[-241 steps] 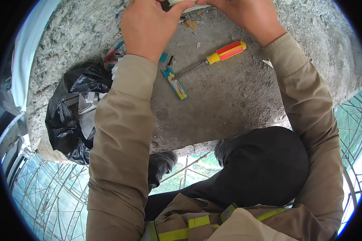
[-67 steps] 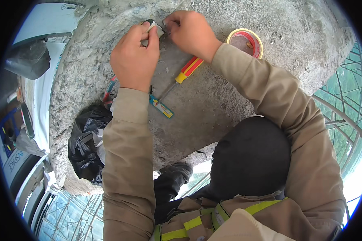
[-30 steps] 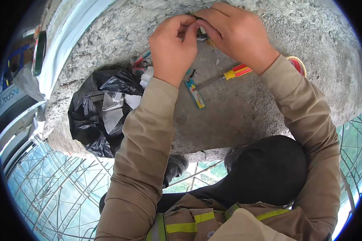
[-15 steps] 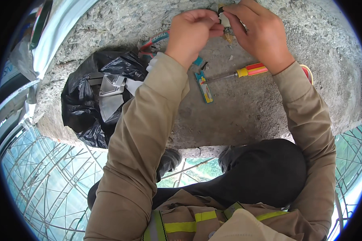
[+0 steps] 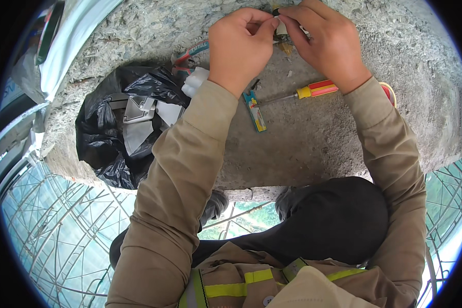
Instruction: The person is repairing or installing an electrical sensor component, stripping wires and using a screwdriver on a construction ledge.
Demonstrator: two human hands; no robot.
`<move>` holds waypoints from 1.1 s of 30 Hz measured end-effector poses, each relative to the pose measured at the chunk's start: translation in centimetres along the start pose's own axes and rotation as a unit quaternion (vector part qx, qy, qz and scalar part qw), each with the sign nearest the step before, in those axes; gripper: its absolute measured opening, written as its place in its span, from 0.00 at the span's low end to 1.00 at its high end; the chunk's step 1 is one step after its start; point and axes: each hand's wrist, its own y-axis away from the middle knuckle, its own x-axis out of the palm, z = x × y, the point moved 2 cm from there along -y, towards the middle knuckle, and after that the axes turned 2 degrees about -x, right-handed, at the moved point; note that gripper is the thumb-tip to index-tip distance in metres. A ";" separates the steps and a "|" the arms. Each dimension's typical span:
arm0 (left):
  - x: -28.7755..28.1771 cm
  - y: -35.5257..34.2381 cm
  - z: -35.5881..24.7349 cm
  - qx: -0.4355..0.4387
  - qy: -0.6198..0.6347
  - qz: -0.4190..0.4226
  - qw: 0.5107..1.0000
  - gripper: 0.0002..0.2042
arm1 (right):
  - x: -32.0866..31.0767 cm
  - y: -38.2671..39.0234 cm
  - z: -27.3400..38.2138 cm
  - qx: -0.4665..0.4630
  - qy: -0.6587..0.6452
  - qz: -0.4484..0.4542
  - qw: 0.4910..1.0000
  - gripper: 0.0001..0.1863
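At the far side of the concrete ledge my two hands meet at the fingertips. My left hand (image 5: 243,47) is closed in a pinch, thumb against curled fingers; what it holds is too small to make out. Just right of it, my right hand (image 5: 329,43) is also closed, thumb and forefinger together on something I cannot make out. Around the fingertips show a small pale piece (image 5: 281,27), a dark bit above it and a brownish-yellow scrap (image 5: 286,47) below. The fingers hide most of this spot.
A screwdriver (image 5: 315,89) with a yellow-and-red handle points at a small teal-and-yellow packet (image 5: 255,111). Left of my left wrist lie red-and-teal-handled pliers (image 5: 190,52), a white lumpy thing (image 5: 195,81) and a black plastic bag (image 5: 100,126) holding grey plastic parts (image 5: 138,109). Metal bars (image 5: 61,226) show below the ledge.
My left fingers have drawn into a tighter pinch and come up against the right fingertips. My left hand has shifted slightly left, uncovering more of the white lumpy thing.
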 end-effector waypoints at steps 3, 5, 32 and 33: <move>0.4 -0.4 0.5 0.028 -0.010 0.008 1.000 0.08 | -0.3 -0.2 0.0 0.002 0.000 0.001 1.000 0.08; -0.4 -0.2 1.2 0.024 -0.012 0.014 1.000 0.08 | -0.4 -3.5 3.4 0.102 0.119 0.179 0.971 0.08; 1.1 0.2 1.2 0.011 -0.031 -0.058 0.998 0.17 | -3.3 -2.7 3.4 0.166 0.325 0.396 0.842 0.17; 0.8 -0.2 1.3 0.039 -0.052 -0.052 0.997 0.16 | -3.6 -2.7 3.3 0.205 0.336 0.409 0.823 0.18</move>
